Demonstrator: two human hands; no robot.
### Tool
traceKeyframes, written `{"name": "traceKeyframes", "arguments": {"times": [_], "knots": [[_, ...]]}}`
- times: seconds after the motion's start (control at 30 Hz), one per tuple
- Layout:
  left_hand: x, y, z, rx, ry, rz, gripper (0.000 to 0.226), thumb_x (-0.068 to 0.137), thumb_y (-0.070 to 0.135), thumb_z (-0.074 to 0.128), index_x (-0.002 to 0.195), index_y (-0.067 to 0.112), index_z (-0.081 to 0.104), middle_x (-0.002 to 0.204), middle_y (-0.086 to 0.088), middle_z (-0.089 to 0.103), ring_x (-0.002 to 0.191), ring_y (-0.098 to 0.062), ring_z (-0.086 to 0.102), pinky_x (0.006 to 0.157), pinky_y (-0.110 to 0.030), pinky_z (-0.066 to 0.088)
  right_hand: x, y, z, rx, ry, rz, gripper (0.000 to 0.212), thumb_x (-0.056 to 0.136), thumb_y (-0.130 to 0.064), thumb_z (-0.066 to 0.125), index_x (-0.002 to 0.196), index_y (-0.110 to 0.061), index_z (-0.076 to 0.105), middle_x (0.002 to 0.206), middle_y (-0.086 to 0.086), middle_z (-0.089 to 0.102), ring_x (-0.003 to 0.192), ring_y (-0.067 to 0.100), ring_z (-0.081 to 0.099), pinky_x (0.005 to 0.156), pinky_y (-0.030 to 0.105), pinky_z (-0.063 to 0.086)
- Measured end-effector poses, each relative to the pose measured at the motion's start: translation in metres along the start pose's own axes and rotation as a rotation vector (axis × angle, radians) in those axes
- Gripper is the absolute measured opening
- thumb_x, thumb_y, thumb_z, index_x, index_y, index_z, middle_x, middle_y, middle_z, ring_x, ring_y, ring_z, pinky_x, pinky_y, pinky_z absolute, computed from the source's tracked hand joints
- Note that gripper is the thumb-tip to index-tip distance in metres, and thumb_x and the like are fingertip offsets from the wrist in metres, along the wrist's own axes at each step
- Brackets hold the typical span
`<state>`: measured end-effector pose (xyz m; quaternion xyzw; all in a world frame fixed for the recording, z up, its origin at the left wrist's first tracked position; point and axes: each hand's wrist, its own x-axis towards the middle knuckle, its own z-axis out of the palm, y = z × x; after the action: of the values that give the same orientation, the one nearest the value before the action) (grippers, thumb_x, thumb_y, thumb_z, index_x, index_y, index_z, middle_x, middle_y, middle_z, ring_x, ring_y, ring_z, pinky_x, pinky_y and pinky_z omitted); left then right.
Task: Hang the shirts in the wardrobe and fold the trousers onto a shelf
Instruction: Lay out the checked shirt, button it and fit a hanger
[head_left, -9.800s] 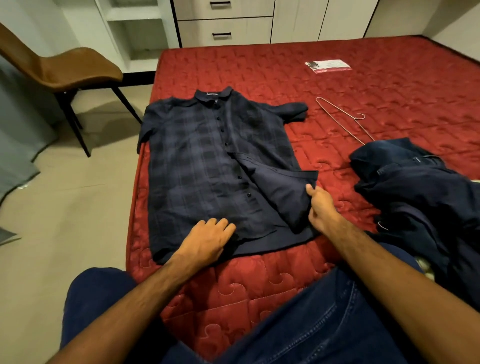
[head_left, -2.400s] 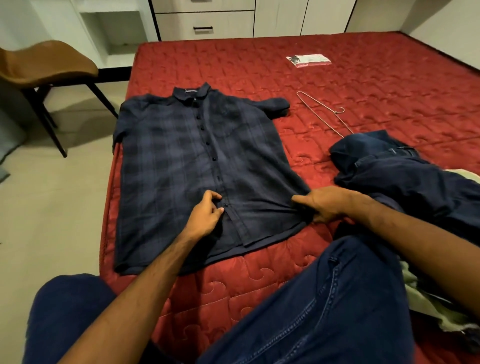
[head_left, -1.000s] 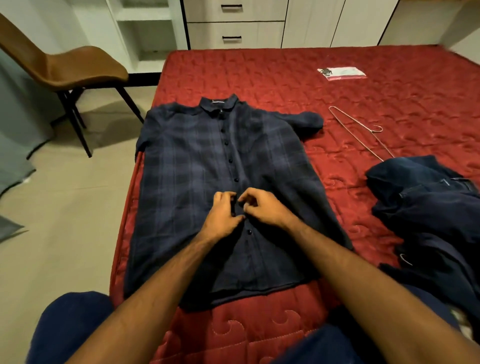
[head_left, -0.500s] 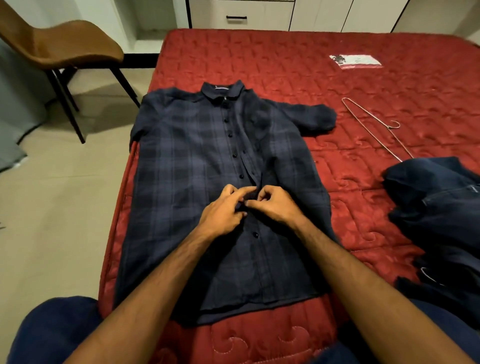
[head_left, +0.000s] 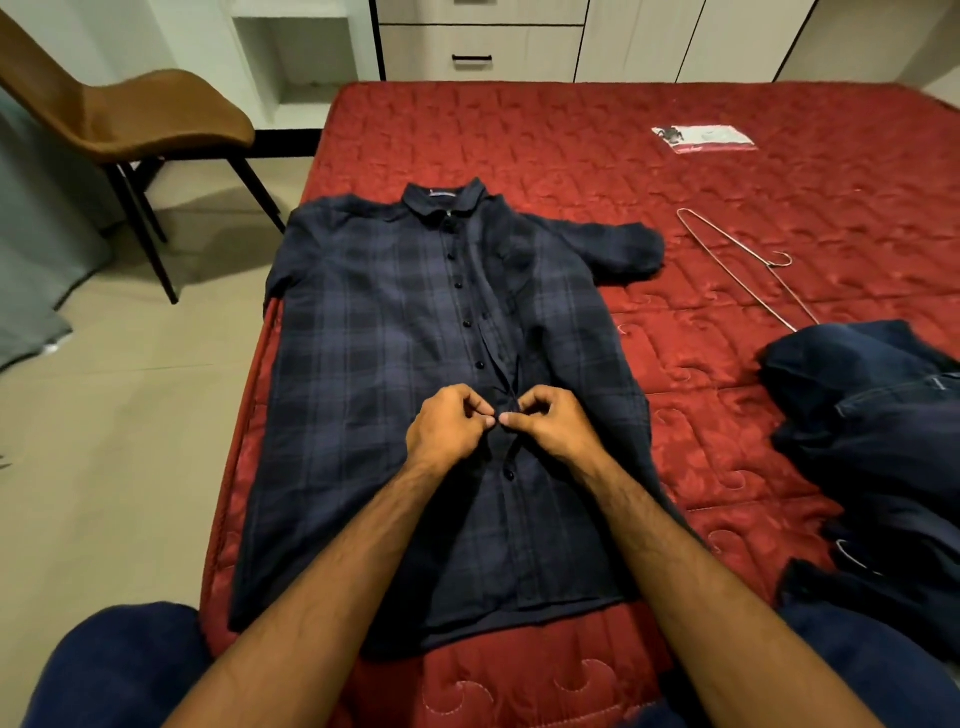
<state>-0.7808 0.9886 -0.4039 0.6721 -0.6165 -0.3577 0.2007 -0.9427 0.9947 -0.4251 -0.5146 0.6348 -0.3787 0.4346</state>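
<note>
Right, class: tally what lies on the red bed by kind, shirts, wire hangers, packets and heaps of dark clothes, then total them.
Shirts: 1, the plaid shirt
Wire hangers: 1, the hanger
Packets: 1, the flat packet
Heaps of dark clothes: 1, the navy heap; the garments in it cannot be told apart
Total: 4

Both hands (head_left: 506, 423) pinched, fingertips together

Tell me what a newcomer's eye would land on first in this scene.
First, the dark checked shirt spread flat near the left edge of the red bed, with the left hand and right hand pinching its front at a button. Next, the wire hanger lying to the shirt's right, and the heap of dark clothes at the right edge.
</note>
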Motion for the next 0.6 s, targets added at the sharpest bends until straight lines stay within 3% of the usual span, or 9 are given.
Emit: {"name": "traceKeyframes", "arguments": {"times": [0.13, 0.2, 0.3, 0.4, 0.5, 0.6], "knots": [[0.001, 0.004, 0.002, -0.210, -0.036, -0.027, 0.008, 0.085, 0.018, 0.078, 0.085, 0.018, 0.070, 0.066, 0.004, 0.067, 0.048, -0.008, 0.061, 0.039, -0.021, 0.041, -0.002, 0.003, 0.003, 0.094, 0.030, 0.017, 0.028, 0.073, -0.003, 0.084, 0.078, -0.011, 0.058, 0.063, -0.001, 0.054, 0.044, -0.004, 0.043, 0.049, 0.012, 0.037], [-0.001, 0.004, 0.005, -0.344, -0.051, -0.066, 0.005, 0.088, 0.009, 0.073, 0.087, 0.009, 0.068, 0.067, -0.005, 0.067, 0.037, -0.009, 0.056, 0.030, -0.020, 0.035, -0.003, 0.003, 0.005, 0.104, 0.033, 0.006, 0.028, 0.074, -0.001, 0.083, 0.075, -0.014, 0.058, 0.063, -0.002, 0.055, 0.044, -0.006, 0.046, 0.050, 0.010, 0.038], [-0.001, 0.000, 0.007, -0.460, -0.071, -0.100, 0.008, 0.092, 0.003, 0.068, 0.087, 0.009, 0.066, 0.070, -0.009, 0.065, 0.037, -0.010, 0.055, 0.030, -0.021, 0.038, -0.003, 0.005, 0.008, 0.076, 0.005, -0.026, 0.022, 0.077, 0.001, 0.080, 0.077, -0.013, 0.063, 0.064, -0.003, 0.059, 0.046, -0.007, 0.048, 0.053, 0.010, 0.039], [0.001, -0.001, 0.006, -0.485, -0.094, -0.104, 0.010, 0.093, 0.001, 0.065, 0.087, 0.009, 0.066, 0.067, -0.010, 0.060, 0.035, -0.007, 0.048, 0.030, -0.020, 0.037, -0.001, 0.010, 0.014, 0.088, 0.005, -0.007, 0.015, 0.080, 0.005, 0.076, 0.087, -0.002, 0.065, 0.068, 0.001, 0.059, 0.047, -0.007, 0.049, 0.053, 0.008, 0.038], [0.003, -0.003, 0.005, -0.482, -0.102, -0.100, 0.007, 0.093, 0.002, 0.066, 0.089, 0.008, 0.066, 0.067, -0.008, 0.058, 0.036, -0.007, 0.047, 0.030, -0.020, 0.037, -0.002, 0.015, 0.019, 0.103, 0.027, 0.009, 0.019, 0.081, 0.009, 0.072, 0.098, 0.012, 0.063, 0.071, 0.002, 0.056, 0.050, -0.008, 0.051, 0.055, 0.007, 0.038], [0.004, -0.006, 0.006, -0.482, -0.103, -0.113, 0.005, 0.092, 0.003, 0.067, 0.090, 0.007, 0.065, 0.067, -0.009, 0.059, 0.038, -0.010, 0.049, 0.032, -0.023, 0.040, -0.002, 0.015, 0.016, 0.100, -0.004, -0.006, 0.019, 0.081, 0.008, 0.073, 0.098, 0.013, 0.066, 0.073, 0.000, 0.061, 0.055, -0.009, 0.054, 0.060, 0.007, 0.039]]}}
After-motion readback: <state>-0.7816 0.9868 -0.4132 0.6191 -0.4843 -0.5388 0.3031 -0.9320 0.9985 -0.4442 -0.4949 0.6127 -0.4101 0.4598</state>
